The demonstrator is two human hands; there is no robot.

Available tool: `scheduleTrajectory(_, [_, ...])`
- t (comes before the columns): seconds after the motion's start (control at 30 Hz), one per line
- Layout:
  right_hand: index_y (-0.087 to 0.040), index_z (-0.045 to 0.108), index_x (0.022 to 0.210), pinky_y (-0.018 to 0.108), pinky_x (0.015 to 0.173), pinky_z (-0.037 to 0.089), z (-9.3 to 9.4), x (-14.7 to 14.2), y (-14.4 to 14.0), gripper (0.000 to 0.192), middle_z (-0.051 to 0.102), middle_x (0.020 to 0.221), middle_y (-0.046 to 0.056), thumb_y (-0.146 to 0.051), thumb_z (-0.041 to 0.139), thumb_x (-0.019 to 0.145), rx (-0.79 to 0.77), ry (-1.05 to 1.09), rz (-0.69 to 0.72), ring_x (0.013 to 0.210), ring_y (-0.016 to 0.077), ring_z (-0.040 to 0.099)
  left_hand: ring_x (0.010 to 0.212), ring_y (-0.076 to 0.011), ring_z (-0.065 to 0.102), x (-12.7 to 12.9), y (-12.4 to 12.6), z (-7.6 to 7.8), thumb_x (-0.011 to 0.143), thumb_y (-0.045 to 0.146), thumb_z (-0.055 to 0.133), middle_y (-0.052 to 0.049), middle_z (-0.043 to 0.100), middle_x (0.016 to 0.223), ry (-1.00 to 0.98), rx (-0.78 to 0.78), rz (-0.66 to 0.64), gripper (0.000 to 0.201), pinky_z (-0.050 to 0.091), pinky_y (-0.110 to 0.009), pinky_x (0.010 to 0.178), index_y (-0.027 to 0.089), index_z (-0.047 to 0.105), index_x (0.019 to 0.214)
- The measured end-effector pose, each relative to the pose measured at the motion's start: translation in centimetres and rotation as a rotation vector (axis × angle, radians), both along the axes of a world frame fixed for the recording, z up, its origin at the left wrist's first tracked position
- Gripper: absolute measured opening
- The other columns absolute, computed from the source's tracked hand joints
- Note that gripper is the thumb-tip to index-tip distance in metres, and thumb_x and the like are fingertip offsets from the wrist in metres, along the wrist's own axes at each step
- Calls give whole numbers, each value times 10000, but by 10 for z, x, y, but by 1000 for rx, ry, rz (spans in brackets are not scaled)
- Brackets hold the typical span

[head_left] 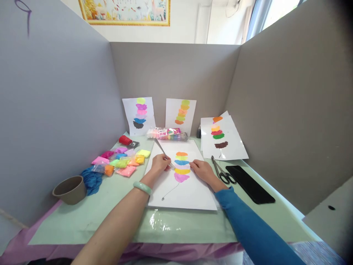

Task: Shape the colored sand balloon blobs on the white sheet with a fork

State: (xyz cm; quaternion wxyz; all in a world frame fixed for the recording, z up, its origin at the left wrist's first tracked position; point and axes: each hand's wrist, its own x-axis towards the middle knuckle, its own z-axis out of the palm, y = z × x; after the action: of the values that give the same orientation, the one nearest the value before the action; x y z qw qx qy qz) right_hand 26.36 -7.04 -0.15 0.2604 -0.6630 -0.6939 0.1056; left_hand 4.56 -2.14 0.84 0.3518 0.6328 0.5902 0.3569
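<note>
While gripping a fork [164,153], left hand [159,163] curled.

Hardly any legible writing. A purple handwritten mark resembling a "9" on the grey partition wall [55,92] at upper left. A small pink-and-white label on the clear tube of coloured clay [167,134] standing by the back wall, its characters too small to make out. No text or numbers on the painted white sheets, the clay packets or the black case.
</note>
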Motion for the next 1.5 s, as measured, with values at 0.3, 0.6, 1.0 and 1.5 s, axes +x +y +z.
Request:
scheduleTrajectory(0.3, [-201,663,738,236,641,330,1,-1,-1,318,684,750,33,-353,447,915,2,-3,-1,716,144,580,421,-103,576,3,-6,7,727,124,622,18,616,473,98,7,41,98,411,-163,457,145,668,811])
scheduleTrajectory(0.6, [-204,664,742,236,648,332,3,-2,-1,315,684,755,33,-353,447,914,-8,-11,-7,726,145,583,353,-84,475,5,-6,7,753,181,625,28,598,461,57,10,26,122,361,-176,419,147,683,854])
scheduleTrajectory(1.0, [-206,673,749,232,643,338,2,-1,-1,312,691,755,31,-346,451,917,2,-14,-9,722,143,590,459,-118,574,7,-4,2,735,191,619,25,598,445,166,78,13,100,406,-185,504,168,696,794])
scheduleTrajectory(1.5, [-204,660,735,236,653,333,2,-2,-2,320,689,762,37,-354,443,916,9,-25,-6,733,146,584,372,-111,504,3,1,-2,715,177,596,25,582,435,95,18,48,117,353,-188,403,155,680,794])
